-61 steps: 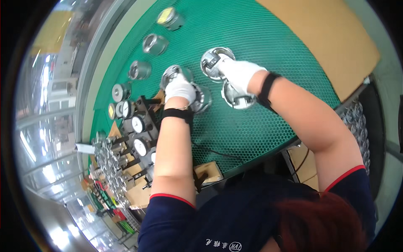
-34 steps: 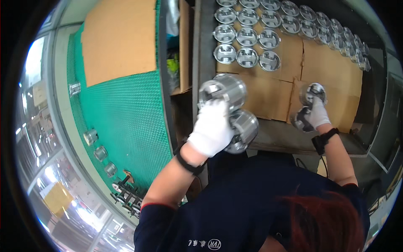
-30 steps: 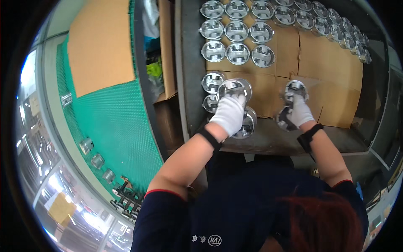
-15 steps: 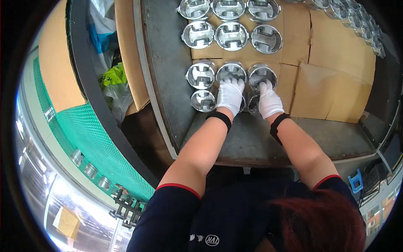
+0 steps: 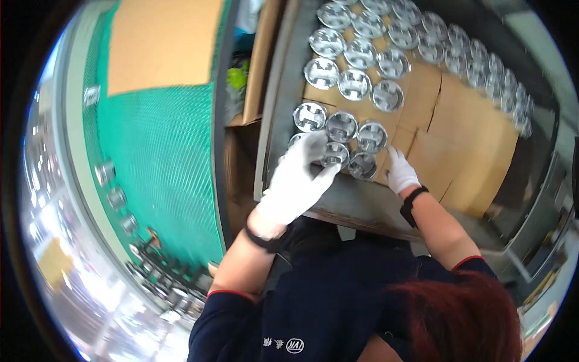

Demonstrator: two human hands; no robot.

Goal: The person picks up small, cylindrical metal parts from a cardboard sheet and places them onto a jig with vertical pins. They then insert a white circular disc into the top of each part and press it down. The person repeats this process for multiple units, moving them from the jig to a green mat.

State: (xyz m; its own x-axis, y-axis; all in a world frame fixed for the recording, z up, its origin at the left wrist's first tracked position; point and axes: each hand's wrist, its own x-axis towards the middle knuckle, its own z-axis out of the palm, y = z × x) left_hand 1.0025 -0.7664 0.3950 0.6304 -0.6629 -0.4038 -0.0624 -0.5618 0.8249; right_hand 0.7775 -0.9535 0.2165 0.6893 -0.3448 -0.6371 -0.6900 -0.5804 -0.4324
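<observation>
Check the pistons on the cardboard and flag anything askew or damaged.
Nothing stands out. The pistons sit upright in rows on the cardboard; the left hand blurs the nearest ones, so those cannot be judged.

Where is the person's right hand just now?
In the head view, the gloved right hand rests right of centre on the brown cardboard sheet, just right of the nearest metal piston in the front row.

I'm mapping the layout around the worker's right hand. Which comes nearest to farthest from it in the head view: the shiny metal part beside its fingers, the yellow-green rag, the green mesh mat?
1. Shiny metal part, just left of the right hand, on the cardboard sheet.
2. Yellow-green rag, upper left, in the gap beside the tray.
3. Green mesh mat, far left.
</observation>
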